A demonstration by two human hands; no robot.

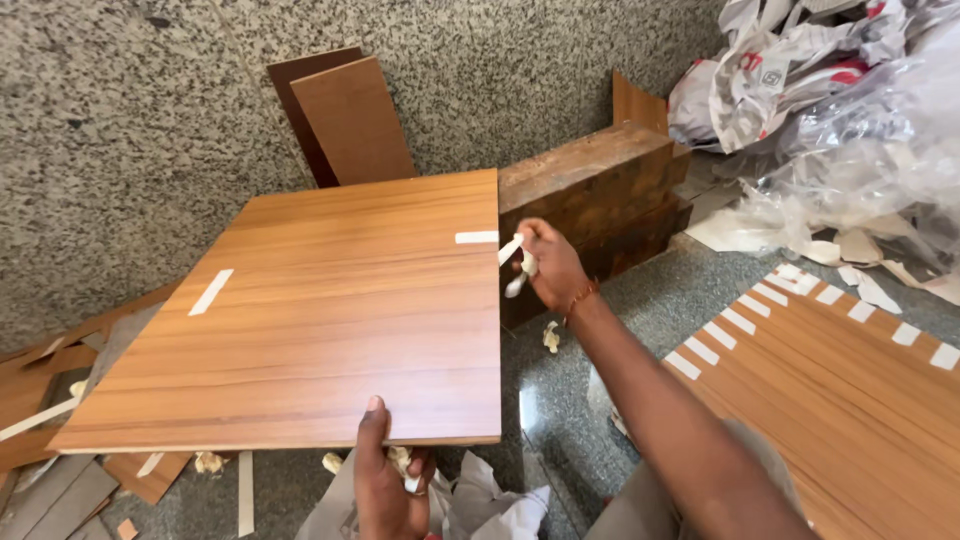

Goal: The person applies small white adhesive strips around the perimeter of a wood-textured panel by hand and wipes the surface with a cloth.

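Note:
A large wood-grain laminate board [330, 310] lies tilted in front of me, two strips of white tape stuck on it. My left hand [385, 480] grips its near edge, thumb on top, with a crumpled bit of tape under the fingers. At the board's right edge my right hand [548, 262] pinches a strip of white tape [512, 262] that is peeling away from the board, close to the tape piece [476, 237] still stuck by that edge.
A stack of dark wooden blocks [600, 190] sits behind the board against the speckled stone wall. Brown panels [345, 115] lean on the wall. Another laminate sheet with several tape strips [840, 370] lies right. Crumpled plastic wrapping [840, 90] fills the upper right; tape scraps litter the floor.

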